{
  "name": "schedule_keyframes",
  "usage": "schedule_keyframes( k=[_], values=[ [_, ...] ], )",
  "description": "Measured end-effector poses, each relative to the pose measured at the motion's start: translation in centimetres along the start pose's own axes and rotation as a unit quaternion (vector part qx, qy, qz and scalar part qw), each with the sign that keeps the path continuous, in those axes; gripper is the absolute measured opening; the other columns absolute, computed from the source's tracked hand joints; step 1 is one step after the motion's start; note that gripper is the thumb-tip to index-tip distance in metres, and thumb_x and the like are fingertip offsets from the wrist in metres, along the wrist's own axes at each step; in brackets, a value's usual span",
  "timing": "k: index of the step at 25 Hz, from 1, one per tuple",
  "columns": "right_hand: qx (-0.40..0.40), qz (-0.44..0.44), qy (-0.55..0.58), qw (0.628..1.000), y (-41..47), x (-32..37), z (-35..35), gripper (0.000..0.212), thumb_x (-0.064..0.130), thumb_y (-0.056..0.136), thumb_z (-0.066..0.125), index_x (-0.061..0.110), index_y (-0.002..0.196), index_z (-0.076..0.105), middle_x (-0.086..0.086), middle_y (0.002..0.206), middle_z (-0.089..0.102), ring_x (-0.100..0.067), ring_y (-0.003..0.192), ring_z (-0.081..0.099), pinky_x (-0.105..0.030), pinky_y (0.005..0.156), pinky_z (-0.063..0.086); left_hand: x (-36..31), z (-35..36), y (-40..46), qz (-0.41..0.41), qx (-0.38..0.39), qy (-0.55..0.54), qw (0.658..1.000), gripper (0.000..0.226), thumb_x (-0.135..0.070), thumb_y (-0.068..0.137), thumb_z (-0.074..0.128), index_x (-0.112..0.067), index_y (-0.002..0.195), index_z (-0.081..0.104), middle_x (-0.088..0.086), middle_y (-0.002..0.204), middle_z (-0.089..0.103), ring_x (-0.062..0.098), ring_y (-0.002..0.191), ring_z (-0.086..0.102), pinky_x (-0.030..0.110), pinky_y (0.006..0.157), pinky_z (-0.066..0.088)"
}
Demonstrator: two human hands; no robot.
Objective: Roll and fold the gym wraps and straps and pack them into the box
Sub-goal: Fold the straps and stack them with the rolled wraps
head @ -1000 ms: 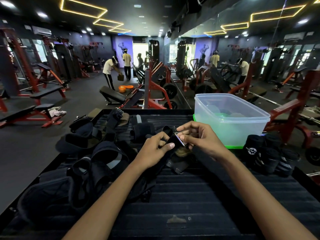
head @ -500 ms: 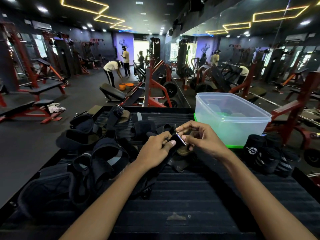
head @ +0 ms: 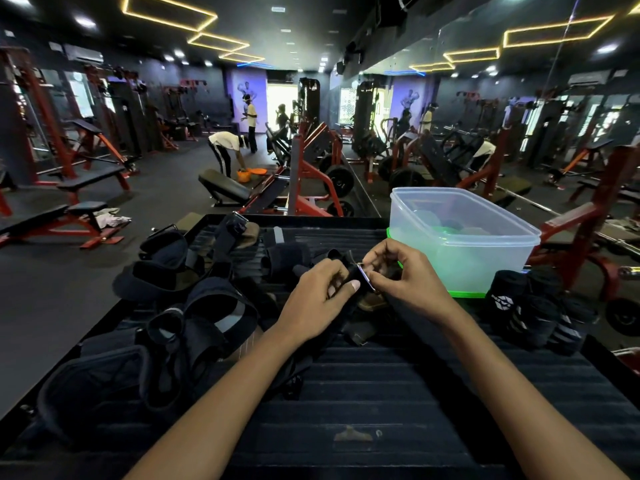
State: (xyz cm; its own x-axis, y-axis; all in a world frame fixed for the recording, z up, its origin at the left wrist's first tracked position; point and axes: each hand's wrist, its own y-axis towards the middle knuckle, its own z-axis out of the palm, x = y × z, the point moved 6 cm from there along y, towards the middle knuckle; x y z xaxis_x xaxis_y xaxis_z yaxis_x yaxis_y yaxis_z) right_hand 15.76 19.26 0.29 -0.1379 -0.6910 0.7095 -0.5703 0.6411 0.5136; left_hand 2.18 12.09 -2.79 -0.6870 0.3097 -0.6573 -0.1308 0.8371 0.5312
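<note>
My left hand [head: 317,301] and my right hand [head: 403,278] both pinch one black strap [head: 304,365] at its metal buckle end [head: 365,277], above the middle of the black ribbed platform [head: 381,393]. The strap's tail hangs down under my left forearm. A clear plastic box [head: 460,237] with a green base stands at the back right, a few items dimly visible inside. Rolled black wraps [head: 533,306] lie right of the box's front. A heap of loose black straps and pads [head: 187,306] fills the platform's left side.
A brown pad [head: 370,301] lies under my hands. The platform ends in a raised rim; beyond it is the gym floor with red benches [head: 69,216] and machines. A person [head: 225,150] bends over an orange bucket far off. A mirror wall runs along the right.
My hands have kept their hold on the buckle end and barely shifted. The camera tipped slightly. The distant person in white bent lower over the bucket.
</note>
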Motion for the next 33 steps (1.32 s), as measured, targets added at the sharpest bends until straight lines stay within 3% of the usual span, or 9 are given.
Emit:
schedule_keyframes(
  k=[1, 4, 7, 12, 16, 21, 25, 28, 33],
  values=[
    [-0.002, -0.001, -0.010, 1.000, 0.0, 0.1, 0.0, 0.018, 0.002, 0.079, 0.067, 0.018, 0.086, 0.065, 0.008, 0.073, 0.066, -0.010, 0.064, 0.058, -0.028, 0.064, 0.049, -0.2, -0.1, 0.1, 0.010, -0.001, -0.014, 1.000, 0.007, -0.022, 0.090, 0.061, -0.018, 0.090, 0.056, -0.005, 0.088, 0.051, 0.007, 0.073, 0.049, 0.022, 0.062, 0.043],
    [-0.001, -0.016, -0.045, 0.999, -0.1, 0.8, 0.1, 0.019, 0.001, 0.078, 0.067, 0.019, 0.083, 0.067, 0.015, 0.069, 0.064, -0.003, 0.060, 0.055, -0.022, 0.061, 0.046, -0.7, -0.3, 0.2, 0.032, 0.035, -0.048, 0.998, 0.031, -0.001, 0.090, 0.051, -0.014, 0.117, 0.055, -0.005, 0.122, 0.049, 0.000, 0.105, 0.048, 0.010, 0.083, 0.040],
    [-0.011, -0.023, -0.033, 0.999, 0.0, 1.2, -0.4, 0.022, -0.005, 0.079, 0.063, 0.016, 0.084, 0.068, 0.008, 0.071, 0.064, -0.004, 0.058, 0.053, -0.023, 0.060, 0.046, -0.5, -0.1, 0.2, 0.044, 0.075, -0.066, 0.994, 0.047, 0.005, 0.090, 0.039, -0.013, 0.131, 0.051, -0.003, 0.125, 0.053, 0.003, 0.119, 0.047, 0.013, 0.102, 0.033],
    [-0.016, -0.035, 0.016, 0.999, 0.0, 2.0, -0.7, 0.026, -0.015, 0.081, 0.054, 0.007, 0.083, 0.067, -0.002, 0.079, 0.058, 0.002, 0.059, 0.051, -0.012, 0.054, 0.046, -0.4, -0.1, 0.3, 0.067, 0.079, -0.037, 0.994, 0.040, -0.010, 0.095, 0.052, -0.027, 0.131, 0.051, -0.005, 0.121, 0.052, 0.009, 0.114, 0.047, 0.020, 0.100, 0.036],
    [-0.030, -0.022, 0.040, 0.999, 0.4, 1.6, -1.0, 0.023, -0.010, 0.086, 0.053, 0.010, 0.080, 0.062, 0.000, 0.081, 0.055, -0.007, 0.065, 0.053, -0.030, 0.053, 0.054, -0.2, -0.5, 0.8, 0.062, 0.044, 0.041, 0.996, 0.023, -0.015, 0.090, 0.056, -0.028, 0.109, 0.057, -0.016, 0.111, 0.052, 0.011, 0.105, 0.041, 0.037, 0.097, 0.036],
    [-0.065, -0.024, 0.083, 0.994, 0.6, 1.3, -1.7, 0.027, -0.010, 0.089, 0.048, 0.012, 0.077, 0.060, 0.000, 0.087, 0.064, -0.008, 0.081, 0.060, -0.026, 0.060, 0.055, 0.0, -0.9, 0.8, 0.046, 0.109, 0.028, 0.993, 0.004, -0.028, 0.098, 0.045, -0.028, 0.101, 0.046, 0.003, 0.087, 0.058, 0.014, 0.083, 0.052, 0.045, 0.087, 0.046],
    [-0.088, -0.017, 0.164, 0.982, 0.8, 1.2, -2.1, 0.036, -0.013, 0.091, 0.042, 0.014, 0.076, 0.061, 0.003, 0.080, 0.065, -0.011, 0.079, 0.061, -0.022, 0.065, 0.054, -0.3, -2.1, 0.9, 0.052, 0.051, 0.078, 0.994, 0.005, -0.028, 0.098, 0.043, -0.033, 0.097, 0.044, -0.011, 0.087, 0.054, 0.008, 0.082, 0.048, 0.034, 0.072, 0.044],
    [-0.096, -0.006, 0.253, 0.963, 0.8, 1.2, -2.5, 0.049, -0.009, 0.095, 0.042, 0.023, 0.073, 0.070, 0.010, 0.081, 0.069, -0.006, 0.078, 0.062, -0.020, 0.063, 0.053, 1.0, -2.6, 1.2, 0.046, 0.019, 0.096, 0.994, 0.020, -0.023, 0.097, 0.041, -0.033, 0.111, 0.051, -0.015, 0.101, 0.057, 0.011, 0.096, 0.053, 0.034, 0.084, 0.045],
    [0.028, 0.023, 0.389, 0.921, 0.3, 1.4, -1.0, 0.012, 0.014, 0.082, 0.067, 0.014, 0.091, 0.075, 0.001, 0.091, 0.071, -0.008, 0.086, 0.064, -0.020, 0.073, 0.051, 3.1, -3.8, 1.7, -0.023, -0.030, 0.070, 0.997, 0.039, 0.001, 0.091, 0.046, -0.023, 0.113, 0.066, -0.009, 0.093, 0.057, 0.009, 0.091, 0.055, 0.016, 0.084, 0.040]
  ],
)
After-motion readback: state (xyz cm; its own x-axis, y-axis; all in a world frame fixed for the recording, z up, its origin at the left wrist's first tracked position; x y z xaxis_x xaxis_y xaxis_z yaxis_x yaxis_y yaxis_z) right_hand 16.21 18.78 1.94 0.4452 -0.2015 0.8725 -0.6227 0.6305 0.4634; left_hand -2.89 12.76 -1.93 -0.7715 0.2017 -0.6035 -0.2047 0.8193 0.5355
